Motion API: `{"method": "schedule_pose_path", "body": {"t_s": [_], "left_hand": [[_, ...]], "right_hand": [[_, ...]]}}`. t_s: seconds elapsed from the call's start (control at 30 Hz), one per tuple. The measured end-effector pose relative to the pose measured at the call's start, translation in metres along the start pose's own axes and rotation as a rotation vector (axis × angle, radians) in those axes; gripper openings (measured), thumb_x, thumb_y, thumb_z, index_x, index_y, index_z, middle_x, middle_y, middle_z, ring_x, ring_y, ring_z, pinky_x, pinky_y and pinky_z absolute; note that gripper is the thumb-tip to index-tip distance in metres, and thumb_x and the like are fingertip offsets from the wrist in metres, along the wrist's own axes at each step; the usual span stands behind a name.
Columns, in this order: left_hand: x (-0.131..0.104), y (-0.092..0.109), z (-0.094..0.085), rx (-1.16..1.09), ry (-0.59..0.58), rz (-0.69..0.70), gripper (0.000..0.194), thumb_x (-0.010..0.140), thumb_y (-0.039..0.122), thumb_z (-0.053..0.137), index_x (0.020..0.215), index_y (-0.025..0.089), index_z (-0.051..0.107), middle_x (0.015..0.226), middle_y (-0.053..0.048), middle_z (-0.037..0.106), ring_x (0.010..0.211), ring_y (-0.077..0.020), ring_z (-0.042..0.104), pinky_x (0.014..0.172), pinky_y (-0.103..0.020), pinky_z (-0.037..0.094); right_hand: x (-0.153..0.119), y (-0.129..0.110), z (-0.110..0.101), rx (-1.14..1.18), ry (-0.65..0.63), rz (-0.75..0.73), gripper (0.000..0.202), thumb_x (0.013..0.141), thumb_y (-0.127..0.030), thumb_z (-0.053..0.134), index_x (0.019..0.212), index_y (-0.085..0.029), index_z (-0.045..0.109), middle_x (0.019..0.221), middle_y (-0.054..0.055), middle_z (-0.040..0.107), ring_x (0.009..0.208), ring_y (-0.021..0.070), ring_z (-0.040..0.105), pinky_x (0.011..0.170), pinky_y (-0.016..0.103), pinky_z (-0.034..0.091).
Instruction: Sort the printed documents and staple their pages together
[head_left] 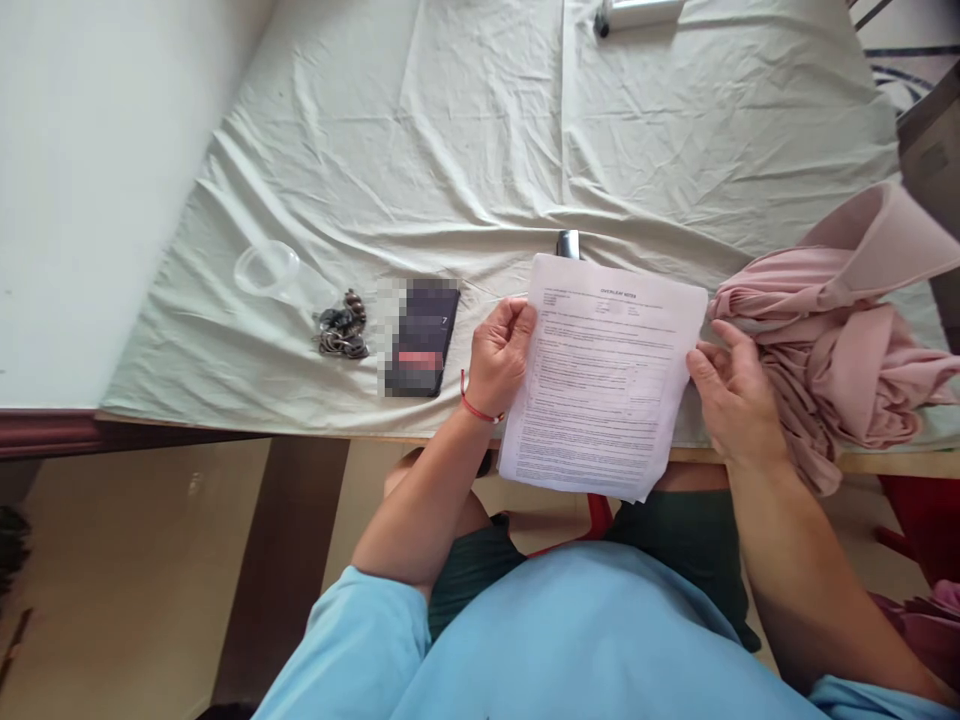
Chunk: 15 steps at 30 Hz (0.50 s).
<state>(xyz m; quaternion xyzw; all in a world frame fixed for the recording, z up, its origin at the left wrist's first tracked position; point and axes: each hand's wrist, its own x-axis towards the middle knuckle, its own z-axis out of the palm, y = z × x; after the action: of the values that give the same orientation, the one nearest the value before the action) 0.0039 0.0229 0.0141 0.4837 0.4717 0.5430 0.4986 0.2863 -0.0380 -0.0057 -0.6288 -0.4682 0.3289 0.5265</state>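
A stack of printed papers is held up at the table's front edge, text side facing me. My left hand is closed on its left edge, thumb on top and fingers curled. My right hand is at the right edge; its thumb touches the paper's side and its fingers are spread apart. Just behind the top of the papers, a small dark and silver object is partly hidden. A phone, partly blurred, lies to the left of my left hand.
On the cloth-covered table, a clear plastic container lies beside a pile of metal rings and keys. Pink fabric is bunched at the right. A white box stands at the far edge.
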Motion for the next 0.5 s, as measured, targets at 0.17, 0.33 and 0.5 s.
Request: {"method": "schedule_pose_path", "body": {"t_s": [0.17, 0.33, 0.5], "left_hand": [[0.002, -0.003, -0.004, -0.061, 0.024, 0.005, 0.034, 0.094, 0.057, 0.070, 0.089, 0.024, 0.068, 0.084, 0.000, 0.068, 0.079, -0.0133, 0.062, 0.074, -0.026, 0.053], [0.005, -0.004, -0.007, -0.090, 0.026, -0.041, 0.037, 0.091, 0.061, 0.072, 0.089, 0.025, 0.065, 0.083, 0.000, 0.068, 0.079, -0.0147, 0.064, 0.070, -0.027, 0.053], [0.008, -0.004, -0.014, -0.150, 0.008, -0.071, 0.036, 0.089, 0.059, 0.076, 0.089, 0.025, 0.064, 0.082, 0.000, 0.070, 0.084, -0.0165, 0.068, 0.068, -0.027, 0.055]], "right_hand": [[0.001, 0.007, 0.003, 0.176, 0.023, 0.180, 0.052, 0.080, -0.053, 0.086, 0.124, -0.033, 0.069, 0.092, 0.001, 0.076, 0.087, 0.0207, 0.073, 0.075, 0.038, 0.062], [0.000, 0.000, 0.005, 0.232, 0.037, 0.230, 0.055, 0.072, -0.053, 0.092, 0.120, -0.036, 0.071, 0.089, 0.000, 0.078, 0.084, 0.0215, 0.076, 0.073, 0.039, 0.064], [-0.010, -0.017, 0.007, 0.333, -0.179, 0.363, 0.047, 0.079, -0.058, 0.085, 0.115, -0.030, 0.075, 0.102, 0.002, 0.082, 0.091, 0.0237, 0.079, 0.075, 0.040, 0.067]]}}
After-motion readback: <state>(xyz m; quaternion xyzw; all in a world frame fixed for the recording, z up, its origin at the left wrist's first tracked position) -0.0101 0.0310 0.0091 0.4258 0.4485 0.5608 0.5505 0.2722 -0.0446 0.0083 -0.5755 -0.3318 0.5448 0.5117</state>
